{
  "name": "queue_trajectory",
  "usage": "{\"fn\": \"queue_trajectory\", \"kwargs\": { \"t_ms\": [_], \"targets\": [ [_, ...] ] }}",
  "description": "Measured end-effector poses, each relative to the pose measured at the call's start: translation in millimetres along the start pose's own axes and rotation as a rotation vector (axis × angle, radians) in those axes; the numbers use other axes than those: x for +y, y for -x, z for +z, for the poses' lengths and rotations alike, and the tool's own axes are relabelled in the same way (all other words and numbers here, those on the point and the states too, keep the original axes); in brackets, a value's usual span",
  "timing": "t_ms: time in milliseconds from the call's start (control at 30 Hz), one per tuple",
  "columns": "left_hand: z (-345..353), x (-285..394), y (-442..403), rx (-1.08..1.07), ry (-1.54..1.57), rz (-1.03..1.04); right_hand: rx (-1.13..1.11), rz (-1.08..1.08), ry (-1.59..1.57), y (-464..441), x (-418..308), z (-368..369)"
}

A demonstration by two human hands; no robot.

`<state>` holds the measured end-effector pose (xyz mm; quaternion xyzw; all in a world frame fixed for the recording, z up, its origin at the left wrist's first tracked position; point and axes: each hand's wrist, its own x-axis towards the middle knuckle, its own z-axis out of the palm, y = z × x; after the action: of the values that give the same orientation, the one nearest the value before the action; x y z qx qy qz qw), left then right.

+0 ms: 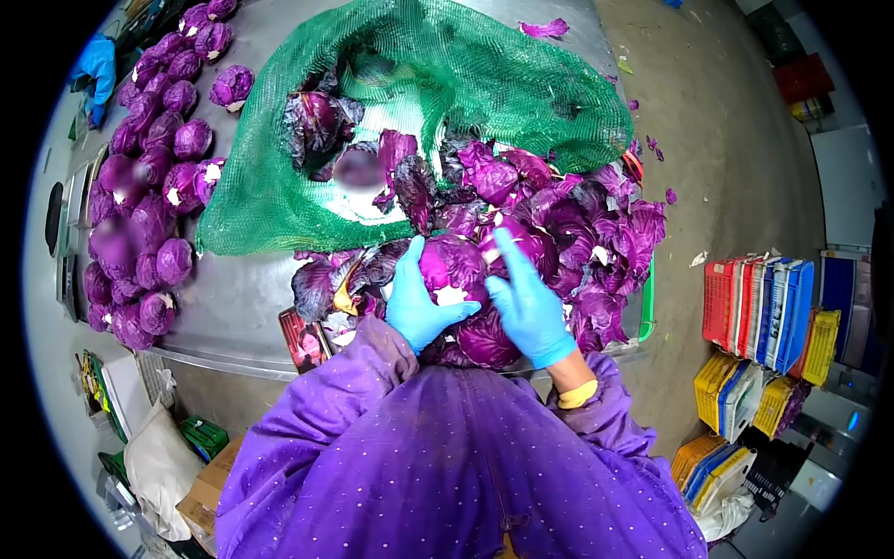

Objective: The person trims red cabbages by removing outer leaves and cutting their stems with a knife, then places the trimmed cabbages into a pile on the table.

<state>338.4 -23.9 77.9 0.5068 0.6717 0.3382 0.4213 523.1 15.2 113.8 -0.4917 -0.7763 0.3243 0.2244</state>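
My left hand, in a blue glove, is wrapped around the left side of a red cabbage whose pale cut stem faces my body. To the right of that cabbage is my right hand, also gloved in blue. Its fingers are apart and point forward, and I see nothing in its grasp. Loose purple leaves are heaped around both hands and to the right. Beyond them, a green mesh bag lies spread on the metal table, with a dark-leaved cabbage in its opening.
Many cabbages are grouped along the table's left side. A small printed box lies at the front edge. Stacked coloured crates stand on the floor to the right. A white sack and a cardboard box are at lower left.
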Motion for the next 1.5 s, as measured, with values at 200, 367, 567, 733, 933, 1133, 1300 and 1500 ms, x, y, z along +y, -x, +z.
{"fn": "queue_trajectory", "kwargs": {
  "t_ms": [200,367,567,733,933,1133,1300,1500],
  "targets": [
    [6,-10,-9,-0.005,-0.150,0.033,-0.347,0.124,0.123,-13,-7,4],
    [4,-1,-20,-0.063,-0.194,-0.023,-0.218,0.012,0.195,-20,11,15],
    [-2,0,-34,-0.125,-0.187,-0.053,-0.176,-0.077,0.176,-28,26,21],
    [-10,2,-33,-0.188,-0.087,-0.050,-0.160,-0.121,-0.035,-26,21,16],
    [-7,4,-27,-0.148,-0.183,-0.045,-0.211,0.082,-0.169,-40,23,8],
    [-1,16,-22,-0.203,-0.332,0.024,-0.418,0.012,0.113,-61,29,-12],
    [3,12,-19,-0.142,-0.344,0.117,-0.247,0.097,0.009,-78,52,9],
    [-26,-3,-8,-0.208,-0.240,0.116,-0.165,0.555,-0.527,-75,67,12]
  ]
}}
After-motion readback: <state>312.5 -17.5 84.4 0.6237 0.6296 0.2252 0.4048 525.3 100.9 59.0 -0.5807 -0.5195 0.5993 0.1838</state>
